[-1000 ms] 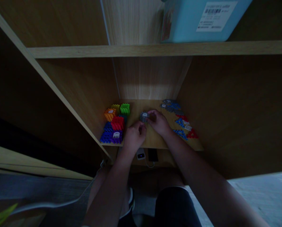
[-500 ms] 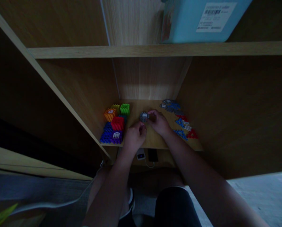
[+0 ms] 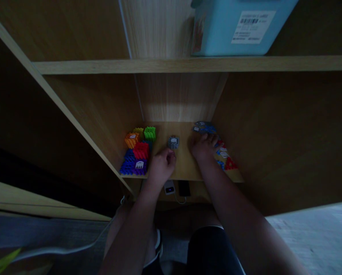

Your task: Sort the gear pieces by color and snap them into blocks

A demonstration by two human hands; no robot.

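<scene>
A small grey lattice block (image 3: 173, 142) with a pale window-shaped panel sits mid-shelf. Just in front of it, my left hand (image 3: 162, 163) is closed, fingers curled and thumb near the fingertips; whatever they may hold is hidden. My right hand (image 3: 203, 146) is open, fingers reaching over flat interlocking pieces at the right of the shelf and partly covering them. Grey and blue pieces (image 3: 203, 126) lie beyond its fingers. A red triangular piece (image 3: 231, 164) and a white window piece (image 3: 223, 152) are to its right.
At the left stand assembled lattice blocks: orange (image 3: 132, 140), green (image 3: 150, 133), red (image 3: 141, 151) and purple (image 3: 140, 166). A light-blue bin (image 3: 216, 38) rests on the upper shelf board (image 3: 165, 65). Below are a white device (image 3: 169, 187) and a black one (image 3: 184, 188), with a cable.
My right hand has let go of the grey block and moved right, over the flat pieces, its fingers spreading. My left hand stays in nearly the same place. The view has shifted slightly.
</scene>
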